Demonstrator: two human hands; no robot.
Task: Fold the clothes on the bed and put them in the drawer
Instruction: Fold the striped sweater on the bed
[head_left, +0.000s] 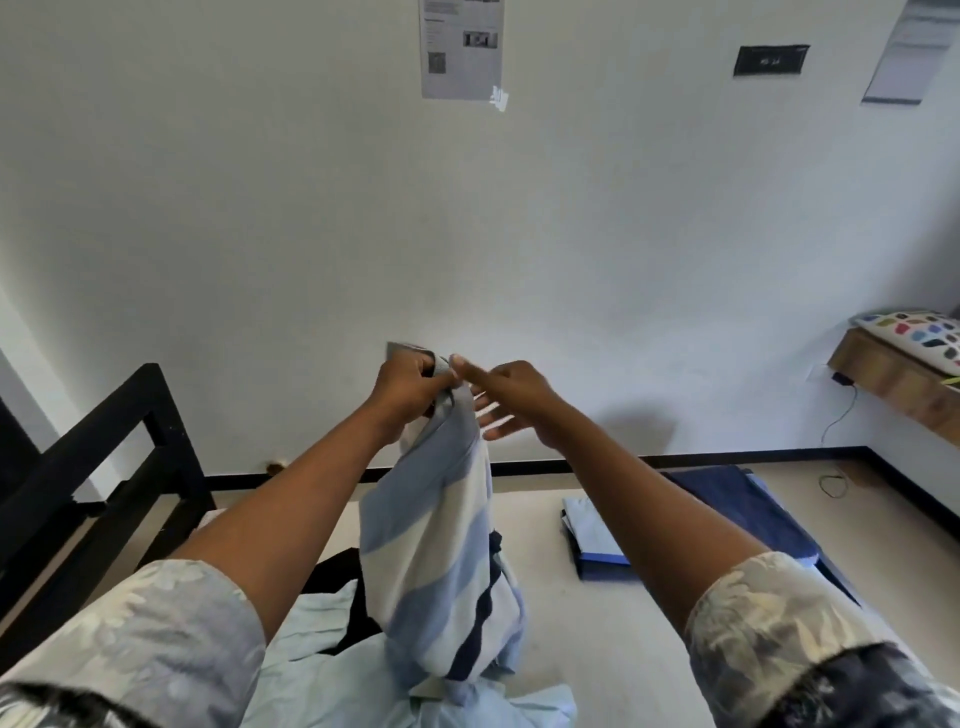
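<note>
1. Hands: left hand (410, 387) grips the bunched top edge of the striped garment (436, 545), fingers curled round the fabric.
2. Right hand (511, 402) is spread with straight fingers and holds nothing. Its index tip sits just beside the left grip, on its 3 o'clock side. I cannot tell whether it touches cloth.
3. Striped garment hangs with its long axis near vertical, from the hands down toward 6 o'clock. Its lower end trails onto the clothes pile (311, 623) on the bed (545, 649).
4. I judge the right hand nearer to take a second corner, since the held edge is right at its fingertips. It would need to pull out toward 3 o'clock to spread the piece.
5. Folded stack (592, 535) lies at 4 o'clock, well apart from the hands.
6. No drawer in view. I judge the fold of this piece not yet started.
</note>
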